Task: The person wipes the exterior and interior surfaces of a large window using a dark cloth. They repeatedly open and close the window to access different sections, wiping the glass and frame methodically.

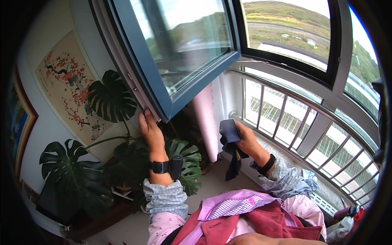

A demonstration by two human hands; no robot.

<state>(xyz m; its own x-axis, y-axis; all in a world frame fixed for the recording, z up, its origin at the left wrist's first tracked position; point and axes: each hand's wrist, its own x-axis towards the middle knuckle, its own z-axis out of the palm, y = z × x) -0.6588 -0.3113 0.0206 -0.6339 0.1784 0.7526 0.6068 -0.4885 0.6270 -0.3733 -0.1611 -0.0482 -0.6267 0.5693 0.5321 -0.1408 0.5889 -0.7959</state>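
An inward-swung window sash (173,107) with a blue-grey frame fills the upper middle of the view. My left hand (151,130) grips the lower corner of its edge, thumb on the near face and the fingers partly hidden behind. In my right hand (249,139) is a dark blue cloth (230,131), bunched at the top with its loose end hanging down. The cloth is apart from the sash, below and to the right of it. The sash's glass pane (186,39) reflects the hills and sky.
A metal railing (284,101) runs along the window opening on the right, above a stone sill (275,144). Large monstera leaves (72,171) spread below and left of the sash. A pink curtain (205,122) hangs behind it. A scroll painting (72,85) is on the left wall.
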